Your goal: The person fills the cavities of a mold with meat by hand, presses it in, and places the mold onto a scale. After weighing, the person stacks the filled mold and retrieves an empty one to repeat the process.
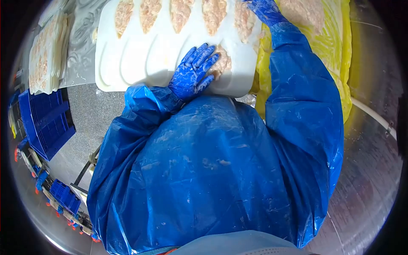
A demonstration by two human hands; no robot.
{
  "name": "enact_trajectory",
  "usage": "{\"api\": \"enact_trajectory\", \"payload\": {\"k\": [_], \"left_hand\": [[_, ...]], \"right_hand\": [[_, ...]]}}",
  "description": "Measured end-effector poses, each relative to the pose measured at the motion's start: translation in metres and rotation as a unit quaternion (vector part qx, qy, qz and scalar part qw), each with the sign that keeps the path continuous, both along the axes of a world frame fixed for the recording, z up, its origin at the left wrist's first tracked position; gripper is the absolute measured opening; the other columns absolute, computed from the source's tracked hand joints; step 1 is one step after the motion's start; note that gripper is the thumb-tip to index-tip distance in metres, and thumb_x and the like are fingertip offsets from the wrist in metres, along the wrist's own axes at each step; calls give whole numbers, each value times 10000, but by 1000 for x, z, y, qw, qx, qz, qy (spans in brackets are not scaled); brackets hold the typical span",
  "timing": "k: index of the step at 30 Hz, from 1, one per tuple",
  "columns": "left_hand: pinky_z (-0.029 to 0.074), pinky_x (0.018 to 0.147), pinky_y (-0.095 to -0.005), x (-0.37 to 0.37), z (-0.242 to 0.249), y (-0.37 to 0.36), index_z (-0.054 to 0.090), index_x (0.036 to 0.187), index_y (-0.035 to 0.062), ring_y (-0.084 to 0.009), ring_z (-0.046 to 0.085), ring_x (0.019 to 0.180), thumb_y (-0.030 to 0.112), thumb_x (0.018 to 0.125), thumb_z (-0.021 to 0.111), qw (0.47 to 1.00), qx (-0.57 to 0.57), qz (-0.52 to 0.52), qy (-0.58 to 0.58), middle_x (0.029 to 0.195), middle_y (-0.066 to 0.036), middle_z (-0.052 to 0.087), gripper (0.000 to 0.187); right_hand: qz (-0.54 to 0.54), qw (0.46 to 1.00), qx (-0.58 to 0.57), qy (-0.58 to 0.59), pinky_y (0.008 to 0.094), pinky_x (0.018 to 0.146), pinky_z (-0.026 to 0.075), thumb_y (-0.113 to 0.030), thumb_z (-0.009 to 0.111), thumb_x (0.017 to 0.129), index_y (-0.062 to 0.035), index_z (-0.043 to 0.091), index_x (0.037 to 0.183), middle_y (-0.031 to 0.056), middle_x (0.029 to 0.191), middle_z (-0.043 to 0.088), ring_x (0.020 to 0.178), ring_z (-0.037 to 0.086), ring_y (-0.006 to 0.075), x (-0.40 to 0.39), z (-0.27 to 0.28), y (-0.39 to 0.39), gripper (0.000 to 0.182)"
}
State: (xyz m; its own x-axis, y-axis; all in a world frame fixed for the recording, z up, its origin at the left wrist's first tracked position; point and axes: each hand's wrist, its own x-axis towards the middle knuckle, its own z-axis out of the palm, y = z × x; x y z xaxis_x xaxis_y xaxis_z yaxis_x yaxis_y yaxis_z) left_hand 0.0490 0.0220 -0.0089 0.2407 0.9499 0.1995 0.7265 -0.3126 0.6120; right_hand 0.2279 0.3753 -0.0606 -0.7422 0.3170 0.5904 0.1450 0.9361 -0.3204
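Note:
A white moulded tray point(140, 63) has a row of leaf-shaped hollows filled with pale minced meat point(181, 15) along its far side. In the near row, my left hand point(193, 74), in a smeared blue glove, lies with fingers spread, its fingertips at a patch of meat point(222, 63) in a hollow. The other near hollows to its left hold no meat. My right hand point(265, 10), also gloved in blue, is at the top edge beside the far right meat portion point(244, 23); its fingertips are cut off by the frame, so its grip is unclear.
Yellow sheeting point(335, 46) bearing a mass of minced meat point(304, 12) lies right of the tray. Stacked filled trays point(49, 55) stand at the left. Blue crates point(46, 123) are below them, and several people in blue show at the lower left.

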Motion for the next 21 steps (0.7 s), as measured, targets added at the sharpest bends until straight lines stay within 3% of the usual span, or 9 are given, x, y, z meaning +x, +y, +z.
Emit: {"api": "enact_trajectory", "payload": {"k": [2,5,9,12,14,15,17,20,21], "left_hand": [[241,1214,-545,0,-1,1,435,1527,100,-401,326,1482,182,881,624,1000,-4,0,-1,1587,-187,377,679],[238,1214,-545,0,3,1,442,1525,101,-403,326,1482,167,876,610,1000,-18,-1,-7,1584,-186,383,673],[240,1214,-546,1,2,1,461,1513,101,-406,334,1477,169,886,592,1000,-17,9,-9,1575,-191,396,644],[277,1203,-529,2,9,3,496,1475,100,-388,384,1445,158,896,633,1000,-10,16,-2,1541,-183,437,597],[260,1208,-538,-1,6,2,488,1489,99,-399,371,1454,181,899,604,1000,-17,15,-5,1551,-191,427,606],[243,1212,-546,0,5,2,480,1503,98,-410,357,1463,203,902,574,1000,-22,11,-10,1561,-199,416,617],[244,1212,-545,-1,5,3,481,1502,98,-410,358,1462,208,903,573,1000,-26,6,-8,1557,-201,421,616],[271,1201,-534,1,9,5,496,1480,96,-408,385,1439,173,890,598,1000,-12,12,-6,1538,-198,439,604],[298,1190,-524,2,10,4,508,1459,95,-404,412,1417,134,875,624,1000,2,16,-9,1523,-192,453,597]], "right_hand": [[-48,987,-130,-77,421,798,523,-20,686,814,-61,656,935,159,895,642,865,641,342,-3,10,-1,132],[-50,993,-107,13,422,792,519,-24,673,824,-69,665,940,153,894,649,863,642,342,-4,18,-6,124],[-71,988,-137,15,428,795,517,-40,657,846,-76,677,952,153,910,659,868,645,340,1,4,-20,114],[-130,975,-170,-61,432,812,520,-73,648,870,-67,684,959,150,941,673,890,652,328,2,-8,-23,95],[-108,970,-209,-64,425,860,521,-98,635,889,-54,684,1019,139,991,682,940,656,311,-1,37,-55,145],[-110,969,-211,-64,425,860,521,-98,635,889,-54,684,1019,139,991,682,940,656,311,-2,33,-63,145],[-45,999,22,0,409,912,516,-84,615,904,-41,672,1093,131,1022,684,989,655,296,5,12,-79,202],[-66,997,-42,-7,408,951,507,-54,622,894,-34,655,1148,133,1046,684,1033,649,296,-8,-6,-75,257],[-73,995,29,-60,362,890,519,-23,641,881,-46,663,1092,115,1002,678,968,654,243,-3,-3,-69,213]]}}
